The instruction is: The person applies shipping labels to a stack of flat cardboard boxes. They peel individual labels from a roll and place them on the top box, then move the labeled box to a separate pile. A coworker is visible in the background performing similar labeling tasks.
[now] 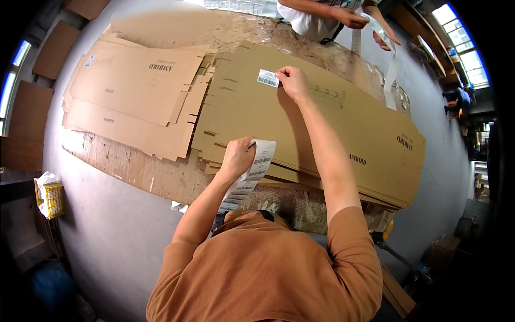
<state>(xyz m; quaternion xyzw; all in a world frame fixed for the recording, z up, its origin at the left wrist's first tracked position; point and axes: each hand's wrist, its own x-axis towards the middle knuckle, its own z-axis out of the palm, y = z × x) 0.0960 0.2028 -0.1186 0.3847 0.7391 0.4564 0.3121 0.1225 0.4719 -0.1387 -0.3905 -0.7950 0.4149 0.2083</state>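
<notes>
My right hand (293, 81) pinches the right edge of a small white barcode label (267, 78). The label lies at or just above the top sheet of a stack of flat brown cardboard boxes (252, 112); whether it is stuck down I cannot tell. Nearer to me, my left hand (239, 156) is closed on a long strip of white barcode labels (260, 161), which hangs down towards my waist. Left of this stack lies a second pile of flattened boxes (139, 86), its top sheet bearing a small label (89, 60) near the far left corner.
Both stacks rest on a worn wooden table (107, 155). Across it, another person's hands (370, 24) handle a strip of clear film (391, 75). On the floor at left stands a yellow basket (51, 198) with white material. Cardboard sheets (35, 110) lean at the far left.
</notes>
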